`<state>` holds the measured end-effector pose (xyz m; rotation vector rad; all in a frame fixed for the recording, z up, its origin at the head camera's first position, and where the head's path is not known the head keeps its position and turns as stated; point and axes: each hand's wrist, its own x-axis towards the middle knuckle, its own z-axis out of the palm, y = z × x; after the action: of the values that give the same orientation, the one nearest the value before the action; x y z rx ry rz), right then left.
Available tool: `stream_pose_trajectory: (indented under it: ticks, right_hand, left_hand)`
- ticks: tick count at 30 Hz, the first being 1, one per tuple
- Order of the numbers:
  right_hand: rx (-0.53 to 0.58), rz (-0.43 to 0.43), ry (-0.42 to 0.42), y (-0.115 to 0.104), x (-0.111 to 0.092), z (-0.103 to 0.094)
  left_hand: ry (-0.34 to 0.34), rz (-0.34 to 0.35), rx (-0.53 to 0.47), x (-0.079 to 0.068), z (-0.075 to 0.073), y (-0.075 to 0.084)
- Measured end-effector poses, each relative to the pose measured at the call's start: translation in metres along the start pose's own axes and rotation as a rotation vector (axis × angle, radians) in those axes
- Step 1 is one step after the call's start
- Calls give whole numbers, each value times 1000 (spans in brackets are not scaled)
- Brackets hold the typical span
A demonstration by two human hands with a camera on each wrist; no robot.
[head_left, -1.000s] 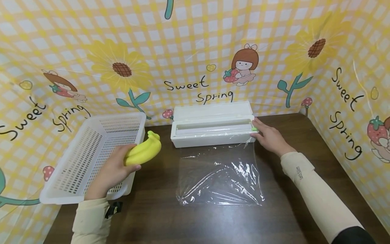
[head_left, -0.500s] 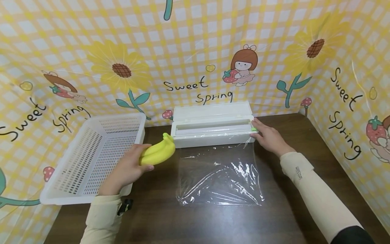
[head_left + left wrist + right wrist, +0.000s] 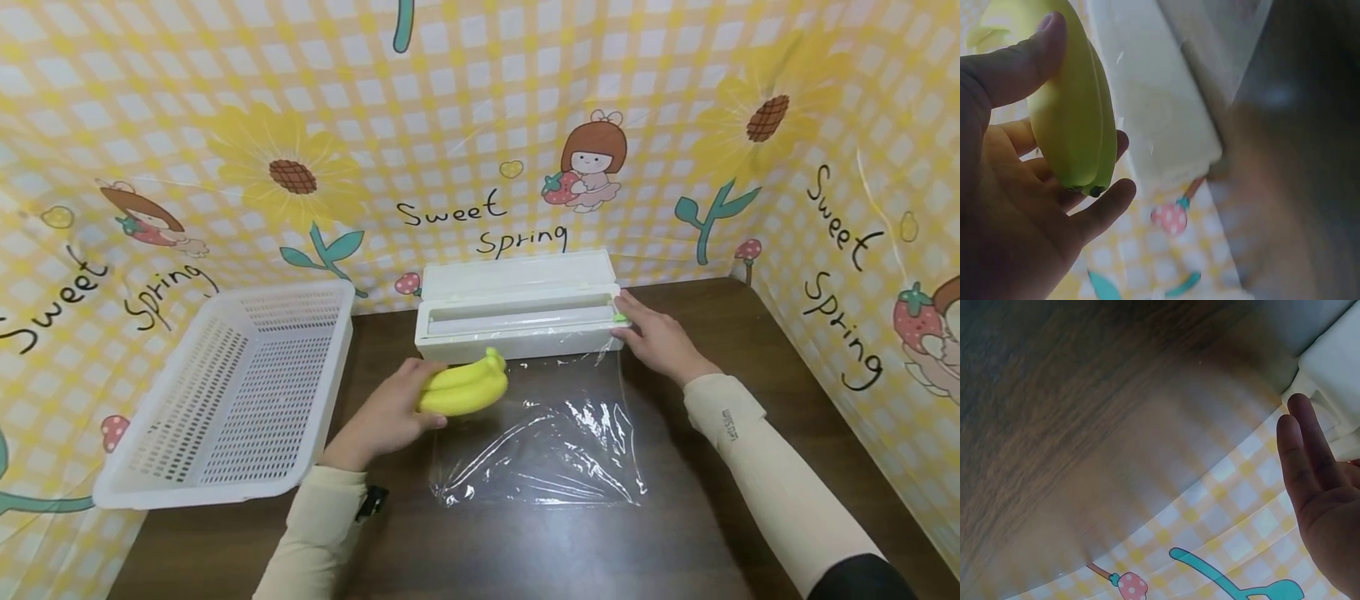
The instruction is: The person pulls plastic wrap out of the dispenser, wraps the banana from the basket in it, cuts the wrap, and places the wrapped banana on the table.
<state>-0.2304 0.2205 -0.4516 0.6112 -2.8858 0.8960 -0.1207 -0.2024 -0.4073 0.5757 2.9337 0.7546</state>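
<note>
A bunch of yellow bananas [image 3: 467,385], also close up in the left wrist view, is gripped between the thumb and fingers of my left hand [image 3: 393,415]. It hangs over the left part of a clear sheet of plastic wrap [image 3: 547,450] spread on the table. This sheet runs out of a white plastic wrap dispenser [image 3: 517,344], whose lid [image 3: 517,275] stands raised and whose roll shows inside. My right hand [image 3: 658,340] rests against the dispenser's right end, by a small green slider [image 3: 620,317]. In the right wrist view its visible fingers [image 3: 1300,456] are straight.
A white perforated basket [image 3: 341,342] stands on the left of the dark wooden table [image 3: 757,358]. Yellow checked cloth [image 3: 465,125] with printed flowers walls the back and both sides, close behind the dispenser.
My left hand has carried the bananas rightward, from beside the basket to over the plastic wrap. The right hand has stayed at the dispenser's end.
</note>
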Motion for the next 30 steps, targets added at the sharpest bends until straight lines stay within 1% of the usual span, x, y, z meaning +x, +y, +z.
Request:
stream_pose_trajectory:
  ticks: [5,8,13,17,21,25,30]
  right_hand:
    - [5,3,-2,-1,0,0]
    - [1,8,-4,-1,1,0]
    - [-1,7,1,0,0,1]
    - [-1,7,7,0,0,1]
    - [11,13,0,0,0,1]
    - [23,19,0,0,0,1]
    - [25,23,4,1,0,2]
  left_hand:
    - [-11,77,27,16,25,12]
    - [-15,121,64,26,38,18]
    - [-37,147,117,39,56,27]
    - [-61,153,137,46,63,34]
    - [-84,158,135,48,67,40]
    - [-83,162,136,50,71,43]
    - [-77,142,190,52,81,43]
